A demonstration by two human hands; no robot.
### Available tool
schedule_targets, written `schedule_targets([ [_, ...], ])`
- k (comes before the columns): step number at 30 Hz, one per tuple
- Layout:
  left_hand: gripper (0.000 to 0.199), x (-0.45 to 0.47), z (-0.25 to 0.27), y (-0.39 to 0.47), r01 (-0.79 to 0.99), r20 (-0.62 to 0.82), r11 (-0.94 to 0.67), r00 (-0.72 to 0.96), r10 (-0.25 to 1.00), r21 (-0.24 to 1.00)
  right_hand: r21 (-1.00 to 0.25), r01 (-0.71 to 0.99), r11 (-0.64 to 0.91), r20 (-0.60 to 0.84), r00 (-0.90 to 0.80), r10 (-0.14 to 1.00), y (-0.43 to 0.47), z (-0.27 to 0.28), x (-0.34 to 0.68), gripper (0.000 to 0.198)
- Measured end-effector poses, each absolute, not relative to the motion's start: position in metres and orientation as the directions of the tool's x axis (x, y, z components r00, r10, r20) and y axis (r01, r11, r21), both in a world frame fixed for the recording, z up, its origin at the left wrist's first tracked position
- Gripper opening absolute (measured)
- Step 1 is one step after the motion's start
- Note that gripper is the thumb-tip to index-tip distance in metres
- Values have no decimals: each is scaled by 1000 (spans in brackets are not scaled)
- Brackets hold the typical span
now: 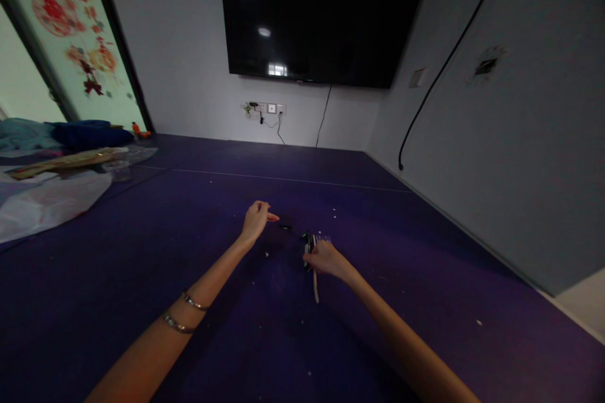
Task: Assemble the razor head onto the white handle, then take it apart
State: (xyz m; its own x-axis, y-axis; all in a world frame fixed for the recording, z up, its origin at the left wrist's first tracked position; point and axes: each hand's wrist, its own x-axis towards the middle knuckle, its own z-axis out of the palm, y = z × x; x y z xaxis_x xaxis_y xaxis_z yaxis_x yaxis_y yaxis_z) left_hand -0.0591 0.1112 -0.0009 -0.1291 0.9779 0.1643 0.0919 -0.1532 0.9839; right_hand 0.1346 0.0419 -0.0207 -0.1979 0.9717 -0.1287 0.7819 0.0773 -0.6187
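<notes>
Fingers (308,259) of the right hand (327,257) are pinched on a small black and white bundle (309,243). The bundle is held low over the middle of the purple floor (227,340); whether the floor is touched by it cannot be told. A white strip (316,289) is seen poking out below the right hand, and a see-through bit (324,238) is partly hidden behind it. A little black piece (285,227) is seen between the two hands, near the fingertips of the left hand (256,219). Whether anything is pinched by the left fingers cannot be told, as they are too small to see well. Two bands (178,323) are worn on the left arm.

White crumbs (267,254) are scattered on the floor. Off to the left, a white bag (57,204) and blue cloth (92,134) are piled, with an orange thing (140,131) beside the cloth. A big black TV (326,19) is fixed to the wall ahead, with sockets (271,109) set below it. A black cord (444,66) is hung down the right wall.
</notes>
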Motion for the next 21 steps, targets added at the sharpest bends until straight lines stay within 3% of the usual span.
schedule_targets([
  [12,11,-60,-14,120,225,186,-157,-118,975,962,-628,776,61,-222,-254,941,49,-24,127,23],
  [16,15,-62,-22,125,354,211,-169,-83,974,920,-609,789,80,-207,-256,944,51,-27,126,16],
  [21,11,-69,-31,127,595,265,-204,-15,964,778,-595,796,114,-156,-253,955,43,-12,135,28],
])
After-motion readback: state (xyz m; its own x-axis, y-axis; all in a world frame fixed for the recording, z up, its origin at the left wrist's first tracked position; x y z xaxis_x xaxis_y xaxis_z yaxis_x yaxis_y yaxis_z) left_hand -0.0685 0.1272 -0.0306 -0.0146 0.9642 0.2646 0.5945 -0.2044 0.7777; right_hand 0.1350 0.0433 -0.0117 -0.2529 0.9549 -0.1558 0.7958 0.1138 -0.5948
